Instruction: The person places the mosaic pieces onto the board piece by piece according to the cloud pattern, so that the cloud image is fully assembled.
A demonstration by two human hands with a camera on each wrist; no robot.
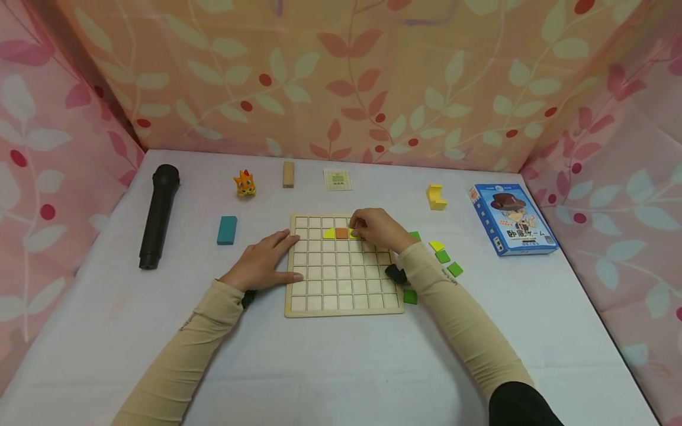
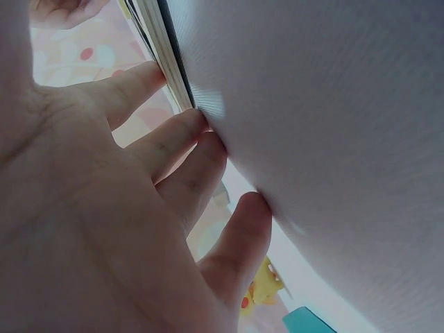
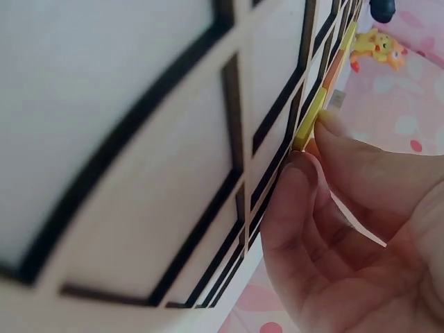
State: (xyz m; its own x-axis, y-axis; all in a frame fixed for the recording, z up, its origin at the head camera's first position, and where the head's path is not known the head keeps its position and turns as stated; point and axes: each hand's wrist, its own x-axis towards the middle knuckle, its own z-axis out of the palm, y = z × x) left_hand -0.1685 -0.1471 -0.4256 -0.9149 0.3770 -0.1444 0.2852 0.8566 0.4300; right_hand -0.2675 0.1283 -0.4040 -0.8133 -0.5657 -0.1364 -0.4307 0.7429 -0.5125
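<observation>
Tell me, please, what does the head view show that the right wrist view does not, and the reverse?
Only the head view: the left hand, the blue box and the teal block.
Only the right wrist view: the palm side of the right hand.
Both: that hand pinching a yellow piece, the orange piece, the grid board and the small toy.

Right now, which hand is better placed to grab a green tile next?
Probably the right hand: the green tiles lie on its side of the board, while the left hand touches the opposite edge.
</observation>
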